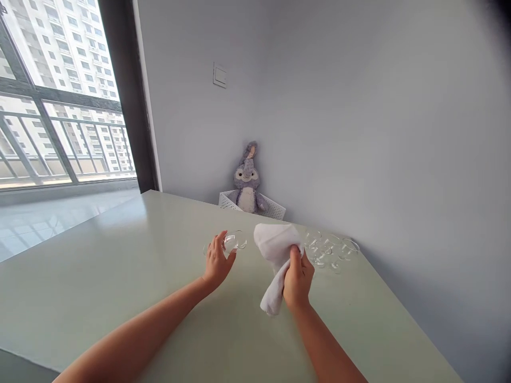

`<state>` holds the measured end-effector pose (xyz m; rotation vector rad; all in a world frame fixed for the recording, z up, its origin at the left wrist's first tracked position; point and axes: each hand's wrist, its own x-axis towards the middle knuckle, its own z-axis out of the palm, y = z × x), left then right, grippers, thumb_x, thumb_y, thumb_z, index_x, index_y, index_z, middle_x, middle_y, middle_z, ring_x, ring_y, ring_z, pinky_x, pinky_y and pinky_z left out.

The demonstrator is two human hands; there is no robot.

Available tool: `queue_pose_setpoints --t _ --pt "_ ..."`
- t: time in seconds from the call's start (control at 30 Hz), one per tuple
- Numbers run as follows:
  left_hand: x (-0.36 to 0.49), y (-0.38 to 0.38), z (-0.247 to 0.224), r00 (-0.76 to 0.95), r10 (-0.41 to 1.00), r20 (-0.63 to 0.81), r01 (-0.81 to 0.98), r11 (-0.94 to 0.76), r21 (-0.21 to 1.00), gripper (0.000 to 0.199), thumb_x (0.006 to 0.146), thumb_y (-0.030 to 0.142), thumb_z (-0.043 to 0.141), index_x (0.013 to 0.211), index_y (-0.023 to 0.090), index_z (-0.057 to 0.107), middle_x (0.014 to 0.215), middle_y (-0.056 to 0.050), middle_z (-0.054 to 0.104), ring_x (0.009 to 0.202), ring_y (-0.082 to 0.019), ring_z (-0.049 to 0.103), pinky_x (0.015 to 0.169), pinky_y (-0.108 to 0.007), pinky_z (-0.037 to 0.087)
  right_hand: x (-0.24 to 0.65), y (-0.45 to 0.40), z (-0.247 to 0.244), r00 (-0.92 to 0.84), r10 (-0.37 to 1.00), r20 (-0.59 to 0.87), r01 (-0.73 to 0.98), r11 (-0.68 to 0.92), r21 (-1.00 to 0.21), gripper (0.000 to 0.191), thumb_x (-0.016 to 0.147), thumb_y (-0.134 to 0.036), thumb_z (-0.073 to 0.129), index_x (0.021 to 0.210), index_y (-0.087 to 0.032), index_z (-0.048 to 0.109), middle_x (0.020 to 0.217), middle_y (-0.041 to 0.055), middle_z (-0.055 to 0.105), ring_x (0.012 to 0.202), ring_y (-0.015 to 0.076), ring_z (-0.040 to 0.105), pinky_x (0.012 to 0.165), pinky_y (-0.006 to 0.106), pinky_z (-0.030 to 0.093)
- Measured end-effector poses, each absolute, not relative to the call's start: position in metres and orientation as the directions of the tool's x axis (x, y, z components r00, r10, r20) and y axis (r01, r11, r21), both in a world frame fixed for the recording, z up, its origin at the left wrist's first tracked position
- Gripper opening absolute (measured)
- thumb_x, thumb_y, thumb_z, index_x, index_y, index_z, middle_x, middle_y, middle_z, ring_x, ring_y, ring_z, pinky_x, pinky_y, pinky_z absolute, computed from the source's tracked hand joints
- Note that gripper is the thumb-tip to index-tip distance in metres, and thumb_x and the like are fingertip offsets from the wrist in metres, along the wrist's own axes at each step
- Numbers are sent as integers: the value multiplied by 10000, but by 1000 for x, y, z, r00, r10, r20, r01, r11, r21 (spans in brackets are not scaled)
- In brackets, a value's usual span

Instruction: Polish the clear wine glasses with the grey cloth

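Note:
My left hand [217, 260] is curled around a small clear glass cup [235, 242], with the thumb on the near side and the fingers over the far side. The faint rim of another clear piece shows just left of these fingers; its shape is mostly hidden. In my right hand [298, 276] a white cloth [275, 242] is bunched, one part spread above the fist and a tail hanging down toward the tabletop. Beyond the right hand stand several clear glass cups [329, 247] in a close group.
The pale green table [183, 335] ends at the wall on the right. Behind its far edge, a grey plush toy [247, 186] sits in a white perforated basket [275, 209]. Past the table's left side is a large window [59, 106].

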<state>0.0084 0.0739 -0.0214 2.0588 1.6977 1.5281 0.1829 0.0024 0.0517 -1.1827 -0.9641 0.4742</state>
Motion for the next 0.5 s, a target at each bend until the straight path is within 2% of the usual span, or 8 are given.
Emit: queue_pose_setpoints --t 0.17,0.3,0.43,0.5 --pt "13 63 -21 -7 772 635 738 -425 525 471 766 253 480 1212 212 334 891 -45 495 761 -183 496 769 -358 379 179 16 48 459 887 58 -162 147 -976 413 780 -521 425 891 -145 556 816 72 607 765 196 564 611 272 453" --pt "15 60 -22 22 764 645 753 -437 492 479 761 232 481 1215 214 329 939 -59 504 822 -202 512 787 -371 366 188 31 37 483 869 -106 -312 57 -948 405 755 -528 428 895 -157 512 856 80 613 788 207 589 604 290 486" --pt "17 60 -23 57 739 671 775 -456 437 471 763 221 478 1212 209 339 979 -74 516 855 -213 523 789 -372 358 183 30 34 511 857 -63 -307 114 -945 400 758 -498 438 976 -170 507 924 62 602 840 186 577 644 273 480" --pt "17 59 -24 89 721 687 778 -481 404 460 774 217 468 1214 205 337 1009 -84 516 880 -217 518 788 -367 355 173 22 36 401 915 31 -206 123 -971 402 774 -488 434 995 -166 532 909 56 602 819 181 567 643 267 463"
